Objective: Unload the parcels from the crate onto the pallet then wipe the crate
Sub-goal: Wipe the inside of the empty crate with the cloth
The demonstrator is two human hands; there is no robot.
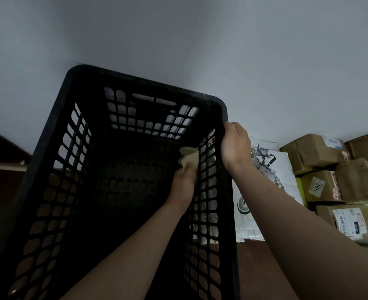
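- Black lattice plastic crate: empty of parcels; stiff, probably light, best held by its rim.
- Left hand: inside the crate, fingers curled round a soft beige cloth pressed against the right inner wall.
- Right hand: wrapped over the right rim, steadying.
- Cardboard parcels: stacked just right of the crate.

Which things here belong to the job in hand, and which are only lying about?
Job in hand: black crate; beige cloth, gripped by the left hand inside it; right hand, gripping the rim; brown boxes and white mailer bag beside the crate.
Lying about: dark wooden furniture at the left; grey wall.
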